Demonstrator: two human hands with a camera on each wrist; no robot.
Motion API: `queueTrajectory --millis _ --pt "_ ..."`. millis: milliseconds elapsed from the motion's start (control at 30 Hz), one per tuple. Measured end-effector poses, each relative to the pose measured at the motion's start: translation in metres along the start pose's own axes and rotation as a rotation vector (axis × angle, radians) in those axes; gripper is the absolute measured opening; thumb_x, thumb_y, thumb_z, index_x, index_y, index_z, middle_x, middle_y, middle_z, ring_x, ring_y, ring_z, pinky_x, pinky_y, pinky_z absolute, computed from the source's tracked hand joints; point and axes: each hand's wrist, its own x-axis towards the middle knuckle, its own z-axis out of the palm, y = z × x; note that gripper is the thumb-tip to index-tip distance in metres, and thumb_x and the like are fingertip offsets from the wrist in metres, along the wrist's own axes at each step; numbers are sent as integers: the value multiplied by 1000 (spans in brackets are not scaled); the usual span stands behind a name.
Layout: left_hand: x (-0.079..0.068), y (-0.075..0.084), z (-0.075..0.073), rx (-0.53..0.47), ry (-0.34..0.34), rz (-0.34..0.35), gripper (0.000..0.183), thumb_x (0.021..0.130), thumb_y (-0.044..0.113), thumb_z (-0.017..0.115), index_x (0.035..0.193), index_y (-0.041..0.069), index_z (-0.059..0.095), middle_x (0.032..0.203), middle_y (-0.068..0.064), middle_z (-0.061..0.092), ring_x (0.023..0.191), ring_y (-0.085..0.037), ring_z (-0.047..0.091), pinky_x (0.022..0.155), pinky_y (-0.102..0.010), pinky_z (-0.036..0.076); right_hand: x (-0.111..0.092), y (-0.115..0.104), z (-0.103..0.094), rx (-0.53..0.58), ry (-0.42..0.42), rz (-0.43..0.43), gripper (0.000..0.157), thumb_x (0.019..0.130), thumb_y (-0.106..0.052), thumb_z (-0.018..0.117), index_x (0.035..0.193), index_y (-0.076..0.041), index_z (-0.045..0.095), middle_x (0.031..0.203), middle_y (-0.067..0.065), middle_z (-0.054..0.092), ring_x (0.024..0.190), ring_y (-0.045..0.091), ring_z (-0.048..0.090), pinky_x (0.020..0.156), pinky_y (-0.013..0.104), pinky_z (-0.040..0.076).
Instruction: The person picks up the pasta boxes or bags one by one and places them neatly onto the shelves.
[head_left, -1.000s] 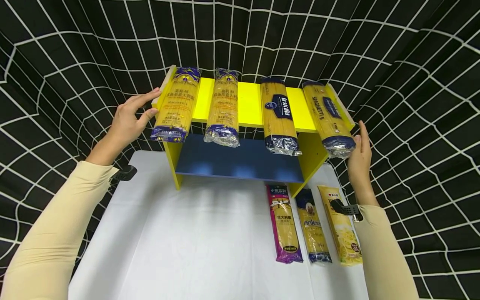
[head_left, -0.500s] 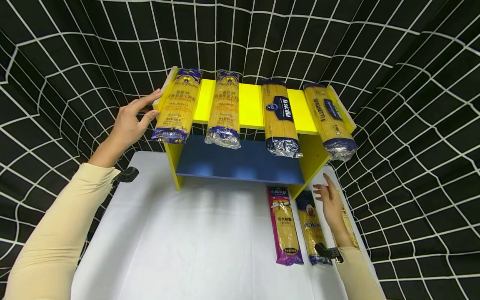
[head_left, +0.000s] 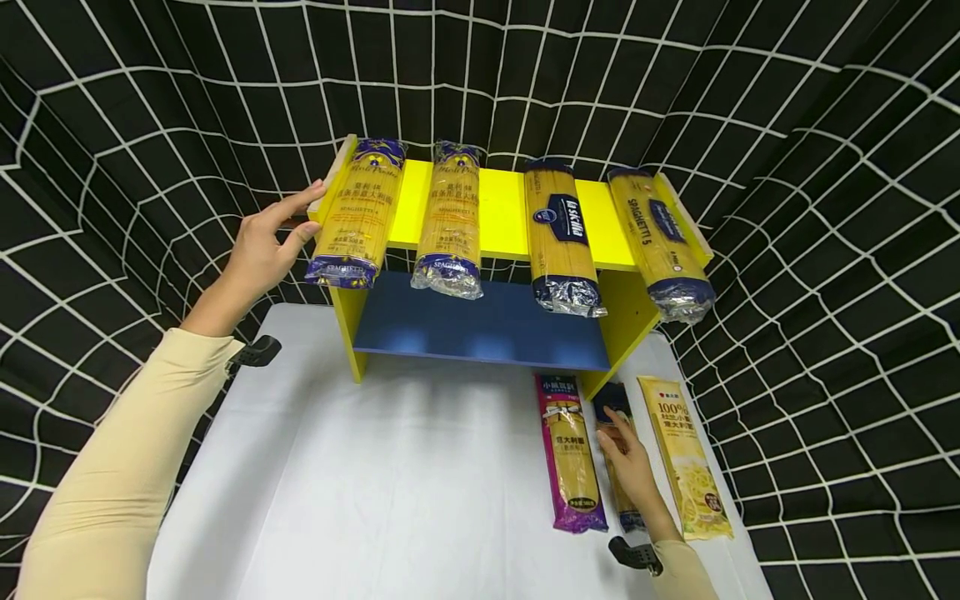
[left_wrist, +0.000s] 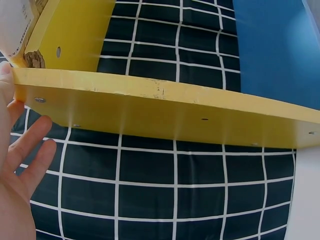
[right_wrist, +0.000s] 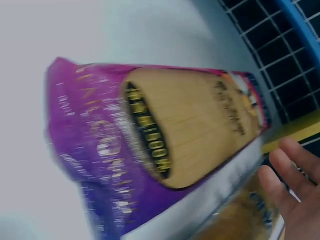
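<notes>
My left hand (head_left: 262,250) rests with fingertips and thumb at the upper left corner of a yellow and blue shelf (head_left: 480,317). In the left wrist view its lower fingers (left_wrist: 40,160) lie loose outside the yellow side panel (left_wrist: 150,107). My right hand (head_left: 630,462) reaches over a dark-blue-ended spaghetti pack (head_left: 628,518) on the table, covering its middle. The right fingers are relaxed and apart in the right wrist view. Left of that hand lies a pink and purple spaghetti pack (head_left: 573,467); on its right is a yellow pasta pack (head_left: 686,458).
On the shelf's sloping yellow top lie several spaghetti packs, from a blue-ended one (head_left: 356,217) at left to a "Spaghetti 5" pack (head_left: 660,242) at right. A white cloth (head_left: 375,483) covers the table. Black netting-patterned curtain (head_left: 450,75) surrounds everything.
My right hand has left the shelf's right end and moved down and left, past the yellow pasta pack, to the dark-blue-ended spaghetti pack. My left hand has stayed at the shelf corner.
</notes>
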Motion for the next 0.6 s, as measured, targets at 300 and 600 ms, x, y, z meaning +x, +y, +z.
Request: queueTrajectory --millis 300,600 --pt "-1 1 0 -14 8 3 54 97 21 61 147 37 46 155 5 45 118 -31 62 91 -4 39 -15 14 19 -89 -32 43 60 97 -33 64 150 -17 43 122 17 65 101 13 60 82 23 52" --pt "0 1 0 -14 2 1 53 98 22 60 147 37 45 155 8 44 118 -31 63 91 -3 38 -17 16 27 -151 -69 82 66 92 -36 70 150 -18 43 116 15 66 100 21 61 84 30 50"
